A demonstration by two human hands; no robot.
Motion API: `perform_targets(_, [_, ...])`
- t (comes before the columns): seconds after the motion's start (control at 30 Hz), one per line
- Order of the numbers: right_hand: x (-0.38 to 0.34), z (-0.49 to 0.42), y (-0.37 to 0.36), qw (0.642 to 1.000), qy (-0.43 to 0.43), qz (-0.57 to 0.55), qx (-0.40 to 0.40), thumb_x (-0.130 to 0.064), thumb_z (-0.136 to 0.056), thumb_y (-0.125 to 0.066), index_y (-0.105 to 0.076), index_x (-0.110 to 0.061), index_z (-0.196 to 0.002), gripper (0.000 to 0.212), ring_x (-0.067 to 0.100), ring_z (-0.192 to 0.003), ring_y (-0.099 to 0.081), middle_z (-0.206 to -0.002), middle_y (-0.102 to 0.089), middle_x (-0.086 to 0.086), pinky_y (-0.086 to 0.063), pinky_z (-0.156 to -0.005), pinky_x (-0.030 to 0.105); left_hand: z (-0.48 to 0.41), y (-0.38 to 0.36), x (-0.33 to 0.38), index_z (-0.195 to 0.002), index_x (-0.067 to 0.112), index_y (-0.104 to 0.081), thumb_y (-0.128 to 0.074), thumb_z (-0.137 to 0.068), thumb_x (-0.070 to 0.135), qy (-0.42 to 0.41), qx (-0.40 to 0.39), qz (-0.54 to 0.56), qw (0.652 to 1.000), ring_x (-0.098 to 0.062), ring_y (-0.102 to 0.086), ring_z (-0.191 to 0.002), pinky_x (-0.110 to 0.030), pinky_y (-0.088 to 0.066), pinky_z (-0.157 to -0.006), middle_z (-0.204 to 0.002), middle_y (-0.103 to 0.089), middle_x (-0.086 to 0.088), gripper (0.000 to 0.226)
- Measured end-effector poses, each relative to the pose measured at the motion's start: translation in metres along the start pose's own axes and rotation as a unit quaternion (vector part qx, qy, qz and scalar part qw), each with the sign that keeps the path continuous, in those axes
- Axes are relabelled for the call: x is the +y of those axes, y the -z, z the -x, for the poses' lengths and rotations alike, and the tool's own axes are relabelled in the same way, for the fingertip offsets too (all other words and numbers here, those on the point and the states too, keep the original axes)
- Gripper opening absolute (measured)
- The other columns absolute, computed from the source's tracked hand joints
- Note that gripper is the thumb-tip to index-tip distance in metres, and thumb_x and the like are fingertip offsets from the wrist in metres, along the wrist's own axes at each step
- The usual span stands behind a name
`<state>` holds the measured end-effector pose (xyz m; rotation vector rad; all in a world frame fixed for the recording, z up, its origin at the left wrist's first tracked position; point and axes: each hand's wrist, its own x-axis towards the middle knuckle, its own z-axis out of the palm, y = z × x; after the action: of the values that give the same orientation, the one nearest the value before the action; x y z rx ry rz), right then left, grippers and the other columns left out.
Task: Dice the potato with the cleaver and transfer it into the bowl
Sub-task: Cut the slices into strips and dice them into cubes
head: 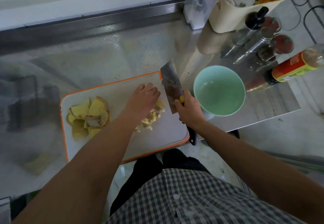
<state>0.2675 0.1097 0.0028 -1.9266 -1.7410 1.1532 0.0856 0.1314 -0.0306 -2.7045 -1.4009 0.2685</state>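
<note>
Right hand (190, 112) clamped on cleaver (172, 87) handle, left hand (143, 99) curled over diced potato (150, 118) on orange-rimmed cutting board (157, 138), teal bowl (219, 105) just beside, potato peels (87, 116) heaped left.

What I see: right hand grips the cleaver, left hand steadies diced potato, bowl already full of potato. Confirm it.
One thing is wrong: in the head view the bowl holds no potato yet. The right hand does grip the cleaver, and the left hand steadies the diced potato.

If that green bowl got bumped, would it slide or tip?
Probably slide: the bowl looks empty and sits on a shiny metal counter. Its wide, low shape seems hard to tip. It looks glazed, so possibly slippery.
</note>
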Motion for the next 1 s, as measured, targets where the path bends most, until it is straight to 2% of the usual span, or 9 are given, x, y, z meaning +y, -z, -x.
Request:
perform_targets(0.1, [-0.001, 0.0, -0.003, 1.0, -0.006, -0.01, -0.013, -0.016, -0.097, -0.045, -0.038, -0.009, -0.094, 0.01, 0.024, -0.043, -0.052, -0.072, -0.052, 0.012, -0.042, -0.032, 0.028, 0.002, -0.003, 0.002, -0.076, 0.012, -0.059, -0.074, -0.064, 0.028, 0.082, -0.036, 0.005, 0.996, -0.026, -0.056, -0.08, -0.033, -0.041, -0.067, -0.071, -0.06, -0.006, 0.026])
perform_targets(0.3, [-0.006, 0.003, -0.008, 1.0, -0.001, 0.001, -0.028, -0.017, -0.096, -0.045, -0.038, -0.009, -0.094, 0.011, 0.027, -0.046, -0.055, -0.073, -0.054, 0.012, -0.048, -0.039, 0.037, 0.01, -0.003, 0.007, -0.075, 0.01, -0.06, -0.074, -0.066, 0.026, 0.183, -0.069, 0.035, 0.98, -0.026, -0.056, -0.077, -0.031, -0.044, -0.065, -0.07, -0.06, -0.008, 0.023])
perform_targets(0.4, [-0.012, 0.006, -0.011, 0.999, 0.006, -0.002, -0.033, -0.016, -0.096, -0.044, -0.04, -0.006, -0.097, 0.011, 0.028, -0.046, -0.056, -0.074, -0.055, 0.015, -0.048, -0.038, 0.037, 0.023, -0.004, 0.001, -0.075, 0.006, -0.058, -0.07, -0.071, 0.023, 0.231, -0.028, 0.058, 0.971, -0.03, -0.056, -0.075, -0.033, -0.044, -0.062, -0.069, -0.059, -0.011, 0.021])
perform_targets(0.47, [-0.016, 0.009, -0.015, 0.999, 0.011, -0.001, -0.037, -0.016, -0.096, -0.044, -0.04, -0.007, -0.096, 0.01, 0.028, -0.045, -0.056, -0.075, -0.055, 0.016, -0.048, -0.038, 0.038, 0.033, -0.005, -0.004, -0.078, 0.003, -0.057, -0.054, -0.083, 0.024, 0.271, -0.014, 0.092, 0.958, -0.032, -0.054, -0.074, -0.038, -0.044, -0.064, -0.072, -0.057, -0.015, 0.022])
perform_targets(0.57, [-0.024, 0.017, -0.027, 0.998, 0.036, 0.01, -0.054, -0.017, -0.095, -0.045, -0.04, -0.011, -0.093, 0.008, 0.033, -0.051, -0.059, -0.076, -0.057, 0.017, -0.051, -0.042, 0.044, 0.053, -0.001, -0.009, -0.096, 0.0, -0.053, 0.0, -0.094, 0.021, 0.343, -0.014, 0.146, 0.928, -0.035, -0.05, -0.082, -0.044, -0.035, -0.077, -0.09, -0.054, -0.021, 0.057])
perform_targets(0.6, [-0.027, 0.021, -0.034, 0.997, 0.044, 0.018, -0.067, -0.017, -0.095, -0.046, -0.039, -0.012, -0.093, 0.009, 0.035, -0.054, -0.06, -0.076, -0.057, 0.016, -0.051, -0.045, 0.047, 0.06, 0.001, -0.011, -0.102, -0.001, -0.05, 0.002, -0.095, 0.022, 0.389, 0.017, 0.17, 0.905, -0.038, -0.051, -0.084, -0.045, -0.035, -0.074, -0.093, -0.055, -0.023, 0.057])
perform_targets(0.73, [-0.038, 0.049, -0.067, 0.987, 0.09, 0.02, -0.135, -0.012, -0.093, -0.046, -0.042, -0.01, -0.093, 0.005, 0.032, -0.058, -0.055, -0.072, -0.053, 0.01, -0.052, -0.055, 0.048, 0.09, 0.0, -0.008, -0.109, -0.001, -0.041, -0.038, -0.097, 0.026, 0.563, 0.131, 0.293, 0.762, -0.043, -0.06, -0.075, -0.038, -0.034, -0.059, -0.08, -0.061, -0.024, 0.029])
perform_targets(0.9, [-0.034, 0.071, -0.096, 0.976, 0.127, 0.058, -0.165, -0.006, -0.093, -0.045, -0.045, -0.001, -0.105, 0.013, 0.039, -0.086, -0.059, -0.091, -0.059, 0.023, -0.038, -0.064, 0.035, 0.116, -0.004, 0.005, -0.109, 0.001, -0.042, -0.04, -0.098, 0.027, 0.569, 0.12, 0.295, 0.758, -0.041, -0.06, -0.075, -0.036, -0.034, -0.057, -0.081, -0.061, -0.022, 0.028])
perform_targets(1.0, [-0.024, 0.067, -0.094, 0.977, 0.119, 0.086, -0.154, -0.009, -0.093, -0.044, -0.044, 0.0, -0.112, 0.021, 0.041, -0.088, -0.06, -0.094, -0.061, 0.024, -0.043, -0.068, 0.038, 0.12, -0.009, 0.018, -0.108, 0.004, -0.042, -0.04, -0.098, 0.028, 0.528, 0.113, 0.334, 0.773, -0.039, -0.06, -0.073, -0.039, -0.042, -0.057, -0.08, -0.06, -0.019, 0.026])
